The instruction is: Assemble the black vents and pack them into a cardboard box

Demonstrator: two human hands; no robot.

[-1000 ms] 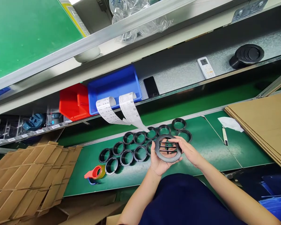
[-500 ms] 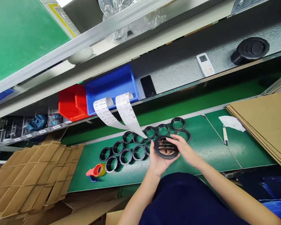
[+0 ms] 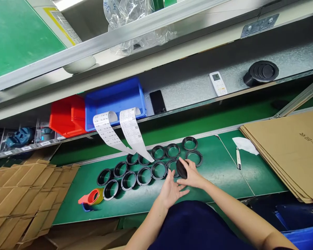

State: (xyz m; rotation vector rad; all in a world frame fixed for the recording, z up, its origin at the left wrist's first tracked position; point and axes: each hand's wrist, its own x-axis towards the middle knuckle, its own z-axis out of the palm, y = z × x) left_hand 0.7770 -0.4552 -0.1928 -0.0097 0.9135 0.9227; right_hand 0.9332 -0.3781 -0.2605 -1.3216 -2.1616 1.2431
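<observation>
My right hand grips a round black slatted vent, now turned edge-on above the green bench. Beside it my left hand is open, palm up, with its fingers spread; whether it touches the vent I cannot tell. Just behind the hands, several black rings stand in two rough rows on the bench, one partly hidden by the vent. Two printed label strips hang from the shelf, their ends reaching down over the back row of rings.
A tape dispenser lies at the left of the green bench, near folded cardboard. To the right are a cutter knife, white paper and flat cardboard. The shelf holds a blue bin, phone and remote.
The vent has turned from slats facing up to edge-on. My left hand has let go and opened, leaving the vent in my right hand. The view has shifted to the right.
</observation>
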